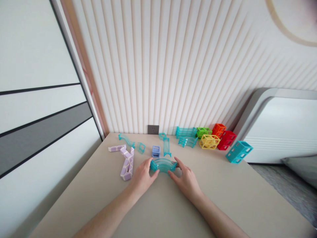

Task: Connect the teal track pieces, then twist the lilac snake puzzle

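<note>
A curved, see-through teal track piece (163, 165) is held level between my two hands, low over the table or touching it; I cannot tell which. My left hand (143, 174) grips its left end between thumb and fingers. At the other end, my right hand (185, 177) pinches the piece in the same way. Just beyond it stands a small blue cube frame (156, 151), beside a straight teal track piece (167, 147). Left of my left hand lies a lilac piece with white lines (127, 163).
On the table (163, 211), an S-shaped teal track (126, 140) and a clear teal cube (141, 147) lie back left. More teal tracks (187, 142) lie back right, near green (203, 132), yellow (209, 141), red (226, 140), orange (219, 130) and turquoise block frames (239, 152). A ribbed wall (138, 66) stands behind.
</note>
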Available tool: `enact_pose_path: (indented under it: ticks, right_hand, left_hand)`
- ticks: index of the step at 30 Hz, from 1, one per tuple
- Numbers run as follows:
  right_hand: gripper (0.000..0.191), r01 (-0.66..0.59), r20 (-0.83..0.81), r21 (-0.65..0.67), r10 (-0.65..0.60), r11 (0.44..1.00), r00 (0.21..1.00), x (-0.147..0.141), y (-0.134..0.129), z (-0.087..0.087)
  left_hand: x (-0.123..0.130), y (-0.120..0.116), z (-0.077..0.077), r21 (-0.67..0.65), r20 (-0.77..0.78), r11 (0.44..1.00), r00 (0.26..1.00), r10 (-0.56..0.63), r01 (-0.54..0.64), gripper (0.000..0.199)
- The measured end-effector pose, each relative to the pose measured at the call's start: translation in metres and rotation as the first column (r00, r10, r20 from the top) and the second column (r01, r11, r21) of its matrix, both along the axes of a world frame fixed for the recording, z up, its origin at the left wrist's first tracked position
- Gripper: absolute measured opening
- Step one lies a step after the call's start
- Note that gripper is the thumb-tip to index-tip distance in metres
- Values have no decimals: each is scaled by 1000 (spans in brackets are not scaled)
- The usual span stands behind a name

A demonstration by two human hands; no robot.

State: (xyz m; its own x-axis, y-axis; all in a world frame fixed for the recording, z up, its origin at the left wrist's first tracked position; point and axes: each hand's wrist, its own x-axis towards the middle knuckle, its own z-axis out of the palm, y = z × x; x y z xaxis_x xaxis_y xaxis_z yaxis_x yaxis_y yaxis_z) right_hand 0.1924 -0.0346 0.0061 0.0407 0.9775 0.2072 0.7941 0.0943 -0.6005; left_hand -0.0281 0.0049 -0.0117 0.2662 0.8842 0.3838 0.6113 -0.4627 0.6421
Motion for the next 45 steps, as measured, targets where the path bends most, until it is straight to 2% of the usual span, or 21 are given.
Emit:
enact_pose_path:
  ticks: [3,8,10,14,20,27,33,45]
  right_hand:
    - [66,-10,2,-14,10,1000,1000,2,1,-2]
    - [89,-63,77,-53,67,997,995,10,4,-8]
    - [83,-68,117,-61,75,996,990,12,4,-7]
    - [49,-77,184,-51,85,996,979,12,2,-1]
    - [33,-78,233,-38,85,996,969,8,1,5]
    - [26,-75,280,-19,77,997,957,6,1,7]
    - [22,-79,278,-7,78,997,957,6,2,7]
    - [28,-63,327,-27,69,998,943,6,0,10]
  left_hand:
    - [0,-1,0,2,-11,1000,1000,4,-4,46]
    - [0,-1,0,25,-42,999,999,30,-29,51]
    - [-1,-2,-1,33,-64,998,997,48,-46,56]
    - [-3,-4,2,30,-129,995,987,94,-91,59]
    - [-3,-10,8,-42,-286,992,952,104,-121,29]
    - [-2,-10,11,-49,-321,993,943,82,-103,22]
    - [-2,-9,6,-26,-271,995,958,89,-100,20]
    - [-2,-9,8,-43,-259,993,961,95,-110,19]
